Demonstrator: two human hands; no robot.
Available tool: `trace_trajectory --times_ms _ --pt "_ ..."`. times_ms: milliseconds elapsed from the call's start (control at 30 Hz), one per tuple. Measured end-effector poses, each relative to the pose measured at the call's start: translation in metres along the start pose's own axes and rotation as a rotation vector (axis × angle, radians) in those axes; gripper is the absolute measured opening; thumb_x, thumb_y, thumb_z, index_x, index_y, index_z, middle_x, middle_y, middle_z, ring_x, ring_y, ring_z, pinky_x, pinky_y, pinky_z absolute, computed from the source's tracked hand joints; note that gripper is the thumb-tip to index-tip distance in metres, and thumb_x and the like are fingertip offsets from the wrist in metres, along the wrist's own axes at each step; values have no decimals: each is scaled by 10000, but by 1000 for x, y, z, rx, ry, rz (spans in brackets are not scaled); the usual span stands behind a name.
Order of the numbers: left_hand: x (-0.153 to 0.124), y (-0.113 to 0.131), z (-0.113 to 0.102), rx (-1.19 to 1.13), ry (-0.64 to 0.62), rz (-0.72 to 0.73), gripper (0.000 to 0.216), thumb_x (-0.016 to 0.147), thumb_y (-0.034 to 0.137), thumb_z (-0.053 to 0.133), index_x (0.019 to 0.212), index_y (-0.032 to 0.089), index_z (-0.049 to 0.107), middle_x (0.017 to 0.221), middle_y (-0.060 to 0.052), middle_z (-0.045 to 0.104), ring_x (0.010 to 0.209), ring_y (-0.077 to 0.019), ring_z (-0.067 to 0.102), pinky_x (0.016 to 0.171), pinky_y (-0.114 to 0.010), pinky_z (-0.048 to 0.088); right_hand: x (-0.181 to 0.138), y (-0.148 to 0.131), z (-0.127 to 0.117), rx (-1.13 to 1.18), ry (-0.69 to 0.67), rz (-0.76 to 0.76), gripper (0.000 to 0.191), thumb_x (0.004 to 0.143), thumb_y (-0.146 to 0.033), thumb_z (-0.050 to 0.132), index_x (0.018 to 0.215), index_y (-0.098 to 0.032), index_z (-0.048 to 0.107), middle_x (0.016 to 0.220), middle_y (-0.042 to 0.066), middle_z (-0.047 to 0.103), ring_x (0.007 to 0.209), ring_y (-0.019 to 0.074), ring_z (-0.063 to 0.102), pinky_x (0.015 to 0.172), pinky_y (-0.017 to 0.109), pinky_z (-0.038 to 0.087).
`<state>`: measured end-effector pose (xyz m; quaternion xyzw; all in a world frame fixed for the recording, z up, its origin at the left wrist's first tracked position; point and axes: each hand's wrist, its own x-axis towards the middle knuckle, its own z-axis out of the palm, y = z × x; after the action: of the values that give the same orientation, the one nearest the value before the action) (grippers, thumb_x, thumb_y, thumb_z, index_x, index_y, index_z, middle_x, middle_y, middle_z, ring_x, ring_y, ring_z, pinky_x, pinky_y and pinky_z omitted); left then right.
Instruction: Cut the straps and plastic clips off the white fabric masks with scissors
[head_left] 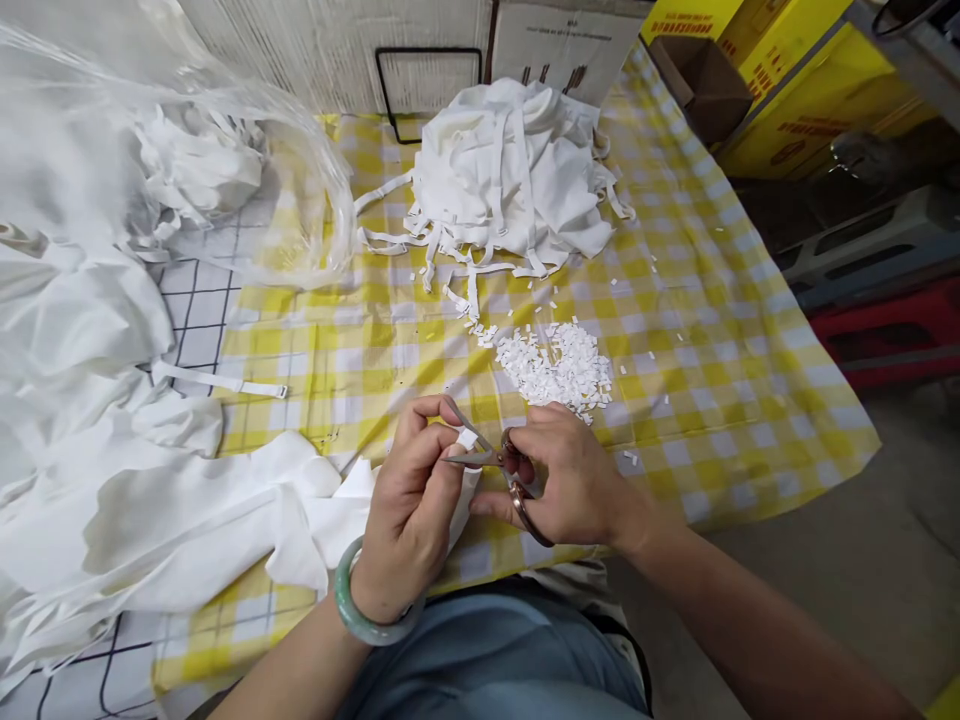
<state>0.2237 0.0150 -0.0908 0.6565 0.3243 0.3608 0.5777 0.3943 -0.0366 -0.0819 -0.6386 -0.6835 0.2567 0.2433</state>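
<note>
My left hand, with a green bangle at its wrist, is closed on a white fabric strap whose small white end sticks out between finger and thumb. My right hand grips a pair of scissors by the handles. The scissor blades are apart, on either side of the strap end, close to my left fingertips. From under my left hand, white cloth spreads left across the table. Just beyond my right hand is a heap of tiny white snippets.
A pile of white strapped garments sits at the back on the yellow checked tablecloth. Clear plastic sheeting and more white fabric fill the left. Cardboard boxes and a black wire frame stand behind; yellow boxes are at right.
</note>
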Motion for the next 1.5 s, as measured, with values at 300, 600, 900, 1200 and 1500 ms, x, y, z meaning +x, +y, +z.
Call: trace_trajectory --times_ms 300,600,900,1200,1500 --pt "-2 -2 0 10 -20 19 240 995 153 413 860 210 603 952 -58 458 1040 -197 423 910 -335 371 1 1 1 -9 -42 -4 431 731 -518 736 579 -197 493 530 -26 538 581 132 456 682 304 329" --pt "-1 -4 2 -2 4 33 224 988 179 450 896 234 648 960 -63 499 1051 -214 448 918 -357 394 1 4 3 2 2 -15 479 780 -564 683 548 -192 491 515 -26 532 536 113 433 656 291 323" --pt "7 -4 9 75 -57 28 238 988 218 447 842 207 635 918 -73 539 1013 -227 476 870 -365 420 -10 13 3 -32 34 39 525 812 -596 657 514 -188 515 494 -20 514 518 105 428 622 276 331" --pt "19 -9 22 98 -134 5 268 989 240 442 777 197 599 884 -77 542 1060 -221 495 895 -332 450 -27 31 -1 90 110 366 545 773 -604 691 504 -188 464 467 -35 449 476 90 373 482 242 267" --pt "0 21 -79 479 -42 17 152 917 285 579 829 193 661 1180 -120 648 1089 -246 626 982 -394 481 -24 27 -3 149 138 304 428 789 -542 688 1037 -215 566 918 55 619 807 196 582 753 342 495"
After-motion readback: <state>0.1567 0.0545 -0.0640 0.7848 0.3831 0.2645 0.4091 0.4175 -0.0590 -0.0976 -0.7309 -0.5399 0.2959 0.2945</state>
